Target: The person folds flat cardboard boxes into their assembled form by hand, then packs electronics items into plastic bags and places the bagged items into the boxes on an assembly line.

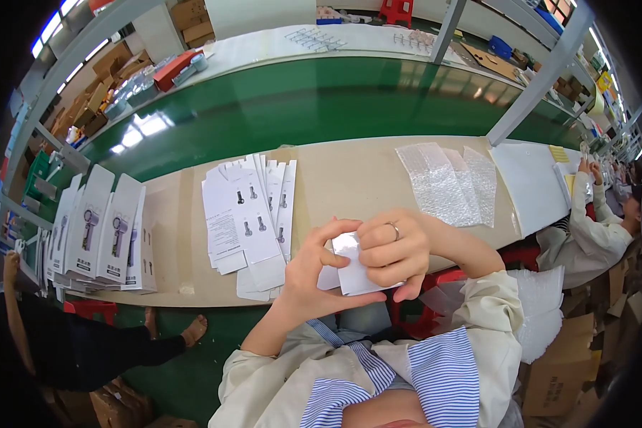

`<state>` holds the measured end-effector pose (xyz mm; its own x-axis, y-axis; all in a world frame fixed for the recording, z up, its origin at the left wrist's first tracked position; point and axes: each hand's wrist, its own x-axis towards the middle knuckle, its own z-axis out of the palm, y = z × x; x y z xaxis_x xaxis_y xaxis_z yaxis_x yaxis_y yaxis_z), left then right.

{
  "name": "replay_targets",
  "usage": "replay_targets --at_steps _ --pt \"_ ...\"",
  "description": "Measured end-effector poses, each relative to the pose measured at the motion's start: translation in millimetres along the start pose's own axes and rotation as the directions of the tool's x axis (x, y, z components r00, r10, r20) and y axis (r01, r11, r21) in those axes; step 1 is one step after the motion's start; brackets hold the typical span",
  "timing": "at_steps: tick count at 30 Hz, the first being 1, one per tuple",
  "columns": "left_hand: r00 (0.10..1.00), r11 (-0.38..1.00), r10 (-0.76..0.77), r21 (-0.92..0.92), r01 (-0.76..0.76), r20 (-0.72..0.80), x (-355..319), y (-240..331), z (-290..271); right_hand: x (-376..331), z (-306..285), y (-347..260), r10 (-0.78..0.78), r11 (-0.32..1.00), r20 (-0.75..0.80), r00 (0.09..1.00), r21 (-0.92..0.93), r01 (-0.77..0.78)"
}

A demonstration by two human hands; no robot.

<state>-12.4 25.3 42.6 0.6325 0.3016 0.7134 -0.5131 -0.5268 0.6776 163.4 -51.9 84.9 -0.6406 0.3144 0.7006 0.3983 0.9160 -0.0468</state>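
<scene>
Between my two hands, in front of my chest at the table's near edge, is a white cardboard carton (pixel 351 274), seen mostly end-on. My left hand (pixel 310 267) grips its left side, thumb along the lower edge and fingers round the far side. The fingers of my right hand (pixel 399 246), with a ring on one, are curled over its top and right side. My hands hide much of it. Flat white cartons (pixel 253 214) printed with small device pictures lie overlapping left of my hands. Bubble wrap sheets (pixel 439 185) lie beyond my right hand.
Several formed white boxes (pixel 96 228) stand at the table's left end. A grey metal post (pixel 542 75) rises at the back right. A green surface (pixel 299 100) runs behind the table. One person (pixel 85 342) is at the left, another (pixel 585 225) at the right.
</scene>
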Motion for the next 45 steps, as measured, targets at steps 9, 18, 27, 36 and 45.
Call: replay_targets --at_steps 9,18,27,36,45 --pt "0.999 0.999 0.032 -0.03 -0.032 0.002 5.1 -4.8 -0.4 -20.8 11.1 -15.6 0.062 0.983 -0.285 0.956 -0.147 -0.108" --pt "0.997 0.996 0.071 -0.051 -0.072 -0.02 4.0 -9.6 6.5 -17.9 0.4 -18.0 0.119 0.966 -0.279 0.953 -0.187 -0.176" --pt "0.995 0.989 0.092 -0.109 -0.097 -0.049 -3.9 -17.4 10.0 -15.5 -3.8 -9.2 -0.009 0.97 -0.155 0.988 -0.242 -0.029" --pt "0.995 0.996 0.044 -0.077 -0.051 -0.089 0.9 -14.4 12.3 -27.1 2.6 -37.6 0.381 0.872 -0.208 0.901 -0.242 -0.425" --pt "0.98 0.988 -0.152 -0.021 0.151 -0.129 42.9 -25.9 -17.0 -61.5 54.7 -52.7 0.822 0.557 -0.492 0.288 0.588 -0.586"
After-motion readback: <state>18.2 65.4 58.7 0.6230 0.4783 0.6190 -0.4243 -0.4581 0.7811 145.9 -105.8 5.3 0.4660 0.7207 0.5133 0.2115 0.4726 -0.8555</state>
